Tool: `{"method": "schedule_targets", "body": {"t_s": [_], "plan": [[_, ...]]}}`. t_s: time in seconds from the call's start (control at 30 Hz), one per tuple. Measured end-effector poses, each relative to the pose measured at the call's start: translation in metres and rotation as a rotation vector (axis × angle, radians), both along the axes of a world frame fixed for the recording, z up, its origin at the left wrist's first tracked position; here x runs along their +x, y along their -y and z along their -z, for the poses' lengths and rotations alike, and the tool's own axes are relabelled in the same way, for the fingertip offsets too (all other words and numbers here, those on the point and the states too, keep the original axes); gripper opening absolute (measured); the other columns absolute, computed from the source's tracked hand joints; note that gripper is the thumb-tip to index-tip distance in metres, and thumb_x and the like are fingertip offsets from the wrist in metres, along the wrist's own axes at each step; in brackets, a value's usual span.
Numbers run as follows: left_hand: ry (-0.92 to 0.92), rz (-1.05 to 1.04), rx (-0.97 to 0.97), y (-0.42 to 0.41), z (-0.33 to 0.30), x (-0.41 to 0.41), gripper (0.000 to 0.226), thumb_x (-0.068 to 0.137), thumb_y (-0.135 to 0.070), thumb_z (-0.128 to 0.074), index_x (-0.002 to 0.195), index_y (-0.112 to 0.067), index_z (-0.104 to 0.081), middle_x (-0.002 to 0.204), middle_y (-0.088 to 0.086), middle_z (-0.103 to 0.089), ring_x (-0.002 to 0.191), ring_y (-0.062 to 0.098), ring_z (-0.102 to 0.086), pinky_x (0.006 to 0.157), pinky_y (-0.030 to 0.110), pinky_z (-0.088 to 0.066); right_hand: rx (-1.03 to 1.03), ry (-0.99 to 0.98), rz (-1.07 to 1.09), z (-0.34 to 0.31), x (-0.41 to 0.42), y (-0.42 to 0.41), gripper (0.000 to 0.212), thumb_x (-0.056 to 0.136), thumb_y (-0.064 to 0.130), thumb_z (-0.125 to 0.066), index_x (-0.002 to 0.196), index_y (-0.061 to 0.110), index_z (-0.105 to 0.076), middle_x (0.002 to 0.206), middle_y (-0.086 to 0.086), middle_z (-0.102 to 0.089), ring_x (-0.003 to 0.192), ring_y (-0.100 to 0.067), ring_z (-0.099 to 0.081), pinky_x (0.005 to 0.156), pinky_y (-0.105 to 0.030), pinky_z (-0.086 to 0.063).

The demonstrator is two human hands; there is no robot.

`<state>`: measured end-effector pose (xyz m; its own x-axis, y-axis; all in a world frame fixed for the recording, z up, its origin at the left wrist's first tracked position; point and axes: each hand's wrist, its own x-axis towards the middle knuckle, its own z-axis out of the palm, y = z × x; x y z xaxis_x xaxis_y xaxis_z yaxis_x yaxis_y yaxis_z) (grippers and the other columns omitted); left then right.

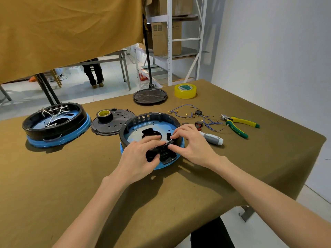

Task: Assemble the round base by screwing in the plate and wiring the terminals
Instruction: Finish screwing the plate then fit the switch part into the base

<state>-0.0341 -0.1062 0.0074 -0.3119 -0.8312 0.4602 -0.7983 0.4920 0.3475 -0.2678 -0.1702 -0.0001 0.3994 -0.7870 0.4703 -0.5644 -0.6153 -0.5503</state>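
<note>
A: You are working at the round base [150, 126], which is sitting near the middle of the table [232, 167], a little to the right, with its blue lower ring showing at the near edge. Your left hand [138, 158] is curling its fingers round a small black part [161, 153] at the near rim, and your right hand [189, 142] is pinching the same part from the right.

B: How is it going to handle?

A: I am judging the shell to be light, stiff plastic, so it is likely sliding on the cloth if you are pushing sideways. The slotted wall at the far left looks thin; I would be avoiding it and bracing on the solid rim instead. The plate [152, 130] inside looks like rigid metal with cut-outs, so its edges may be sharp.

B: And the wiring?

A: The blue wires [189, 113] are lying just right of the base, thin and limp, with small terminals. Take them by the terminals, not mid-wire. The screwdriver [213, 138] is lying just beside your right hand, and the pliers [240, 125] further right.
</note>
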Motion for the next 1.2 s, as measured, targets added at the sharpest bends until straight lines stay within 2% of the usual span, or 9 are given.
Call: {"method": "schedule_targets", "body": {"t_s": [0.17, 0.23, 0.37, 0.53, 0.67, 0.77, 1.0, 1.1, 1.2], "plan": [[-0.126, -0.06, -0.005, 0.003, 0.002, 0.002, 0.032, 0.092, -0.035, -0.072, 0.123, -0.029, -0.073, 0.113, -0.016, -0.064, 0.104, 0.001, -0.06, 0.085, 0.01, -0.048, 0.0, -0.048, -0.02, -0.004, -0.006, 0.001, 0.027, 0.091, 0.045, -0.072, 0.113, 0.029, -0.073, 0.117, 0.019, -0.062, 0.124, -0.001, -0.042, 0.098, -0.017, -0.034], [-0.126, -0.081, -0.035, 0.002, 0.005, -0.001, 0.029, 0.092, -0.035, -0.072, 0.121, -0.028, -0.074, 0.106, -0.015, -0.068, 0.097, 0.002, -0.063, 0.082, 0.011, -0.046, -0.054, -0.086, 0.004, -0.003, -0.003, -0.002, 0.026, 0.092, 0.043, -0.07, 0.113, 0.026, -0.072, 0.118, 0.016, -0.062, 0.123, -0.004, -0.042, 0.099, -0.022, -0.037], [-0.117, -0.083, -0.077, -0.001, 0.01, -0.008, 0.029, 0.093, -0.031, -0.07, 0.121, -0.024, -0.074, 0.108, -0.011, -0.076, 0.098, 0.001, -0.065, 0.093, 0.017, -0.04, -0.106, -0.127, 0.016, -0.004, 0.001, -0.009, 0.023, 0.092, 0.036, -0.072, 0.111, 0.024, -0.069, 0.119, 0.011, -0.063, 0.122, -0.008, -0.042, 0.101, -0.029, -0.04], [-0.109, -0.023, -0.023, -0.002, 0.01, 0.003, 0.041, 0.09, -0.04, -0.062, 0.128, -0.026, -0.068, 0.106, -0.015, -0.067, 0.103, 0.0, -0.056, 0.101, 0.022, -0.037, -0.097, -0.281, -0.07, -0.024, 0.003, -0.01, 0.028, 0.095, 0.035, -0.069, 0.122, 0.028, -0.067, 0.118, 0.009, -0.062, 0.119, -0.011, -0.048, 0.104, -0.037, -0.035], [-0.201, -0.053, -0.05, -0.004, 0.019, 0.015, 0.041, 0.088, -0.031, -0.075, 0.128, -0.028, -0.065, 0.109, -0.016, -0.066, 0.111, 0.001, -0.056, 0.115, 0.023, -0.03, -0.068, -0.294, -0.16, -0.035, 0.012, -0.009, 0.027, 0.098, 0.032, -0.067, 0.124, 0.03, -0.071, 0.113, 0.012, -0.066, 0.109, -0.009, -0.055, 0.103, -0.038, -0.033], [-0.213, -0.064, -0.093, -0.006, 0.024, 0.015, 0.032, 0.088, -0.035, -0.074, 0.119, -0.025, -0.071, 0.107, -0.014, -0.068, 0.109, 0.0, -0.057, 0.12, 0.023, -0.024, -0.099, -0.314, -0.189, -0.038, 0.018, -0.009, 0.024, 0.098, 0.027, -0.069, 0.121, 0.025, -0.076, 0.111, 0.007, -0.07, 0.105, -0.011, -0.059, 0.1, -0.036, -0.038], [-0.216, -0.085, -0.115, -0.007, 0.024, 0.01, 0.031, 0.087, -0.035, -0.071, 0.116, -0.022, -0.074, 0.101, -0.01, -0.069, 0.102, 0.01, -0.058, 0.107, 0.016, -0.028, -0.276, -0.315, -0.201, -0.03, 0.019, -0.016, 0.021, 0.096, 0.017, -0.07, 0.115, 0.014, -0.079, 0.1, -0.003, -0.074, 0.092, -0.022, -0.064, 0.081, -0.038, -0.05], [-0.229, -0.085, -0.138, -0.009, 0.023, 0.005, 0.031, 0.086, -0.03, -0.071, 0.116, -0.023, -0.074, 0.102, -0.011, -0.069, 0.103, 0.01, -0.058, 0.11, 0.02, -0.026, -0.243, -0.29, -0.2, -0.029, 0.02, -0.015, 0.022, 0.097, 0.02, -0.07, 0.117, 0.017, -0.078, 0.103, 0.001, -0.074, 0.094, -0.017, -0.064, 0.084, -0.036, -0.051], [-0.238, -0.091, -0.142, -0.009, 0.022, 0.004, 0.031, 0.085, -0.03, -0.071, 0.115, -0.024, -0.075, 0.101, -0.012, -0.071, 0.102, 0.011, -0.06, 0.108, 0.023, -0.029, -0.111, -0.247, -0.235, -0.032, 0.014, -0.008, 0.025, 0.097, 0.021, -0.07, 0.121, 0.022, -0.077, 0.104, 0.007, -0.073, 0.094, -0.003, -0.058, 0.087, -0.022, -0.046]]}}
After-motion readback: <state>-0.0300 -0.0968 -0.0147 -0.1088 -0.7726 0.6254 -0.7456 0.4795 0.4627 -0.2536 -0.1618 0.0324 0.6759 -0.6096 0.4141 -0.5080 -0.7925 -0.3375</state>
